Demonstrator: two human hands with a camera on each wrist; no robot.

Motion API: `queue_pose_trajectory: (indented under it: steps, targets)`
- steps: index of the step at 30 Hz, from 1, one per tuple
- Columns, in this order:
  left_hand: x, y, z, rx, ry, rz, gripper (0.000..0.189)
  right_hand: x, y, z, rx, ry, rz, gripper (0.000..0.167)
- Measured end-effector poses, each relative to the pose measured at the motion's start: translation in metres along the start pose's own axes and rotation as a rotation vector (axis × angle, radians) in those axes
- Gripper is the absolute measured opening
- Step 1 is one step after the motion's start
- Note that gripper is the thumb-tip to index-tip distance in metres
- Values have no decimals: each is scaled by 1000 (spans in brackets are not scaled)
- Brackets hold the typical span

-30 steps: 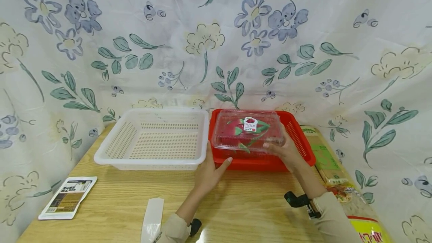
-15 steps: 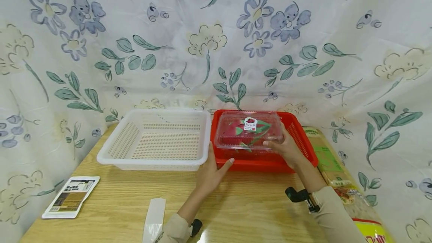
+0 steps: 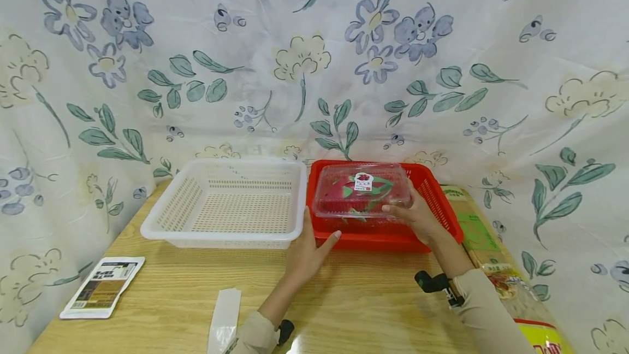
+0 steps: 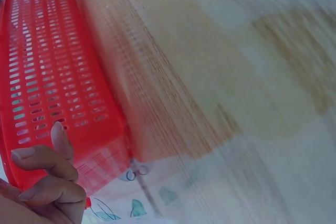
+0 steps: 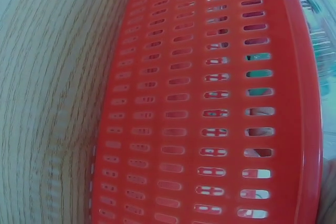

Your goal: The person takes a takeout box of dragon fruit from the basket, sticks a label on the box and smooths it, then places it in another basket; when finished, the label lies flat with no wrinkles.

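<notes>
In the head view, a clear plastic clamshell box of dragon fruit (image 3: 339, 195) sits inside the red slotted basket (image 3: 383, 243). My right hand (image 3: 420, 218) holds the box at its near right corner, thumb on the lid's front edge; its other fingers are mostly hidden beside the box. My left hand (image 3: 303, 255) is at the near left corner of the red basket, thumb spread apart, beside the white basket (image 3: 221, 236). The left wrist view has loosely bent fingers (image 4: 55, 190) close to the red basket's wall (image 4: 100, 135). That basket's side (image 5: 173, 98) fills much of the right wrist view.
A flat foil pouch (image 3: 102, 287) lies at the table's left. Near the front edge is a white strip (image 3: 225, 316). Several food packages, including a green-labelled one (image 3: 474, 228), line the right edge. A floral curtain (image 3: 275, 97) hangs behind the wooden table (image 3: 363, 299).
The head view shifted slightly early on. The box has dropped a little within the red basket, with the right hand still on it. The left hand has hardly moved.
</notes>
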State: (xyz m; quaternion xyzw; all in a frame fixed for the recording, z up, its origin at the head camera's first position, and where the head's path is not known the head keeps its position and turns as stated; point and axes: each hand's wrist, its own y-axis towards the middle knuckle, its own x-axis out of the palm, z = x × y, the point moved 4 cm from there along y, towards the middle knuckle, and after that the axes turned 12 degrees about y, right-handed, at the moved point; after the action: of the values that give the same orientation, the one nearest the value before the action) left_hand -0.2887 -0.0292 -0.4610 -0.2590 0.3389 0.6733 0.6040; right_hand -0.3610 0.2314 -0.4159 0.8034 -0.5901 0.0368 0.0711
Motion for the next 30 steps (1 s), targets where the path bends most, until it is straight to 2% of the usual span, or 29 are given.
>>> queue_pose_trajectory:
  steps: [10, 19, 30]
  targets:
    - [1, -1, -1, -8, -8, -15, 103, -1, 3, 3, 45, 8, 21, 82]
    - [1, 0, -2, -4, -7, -8, 102, -3, 4, 2, 51, -10, 43, 82]
    - [3, 1, -3, 13, -20, -4, 102, -6, 8, 5, 74, -33, 31, 85]
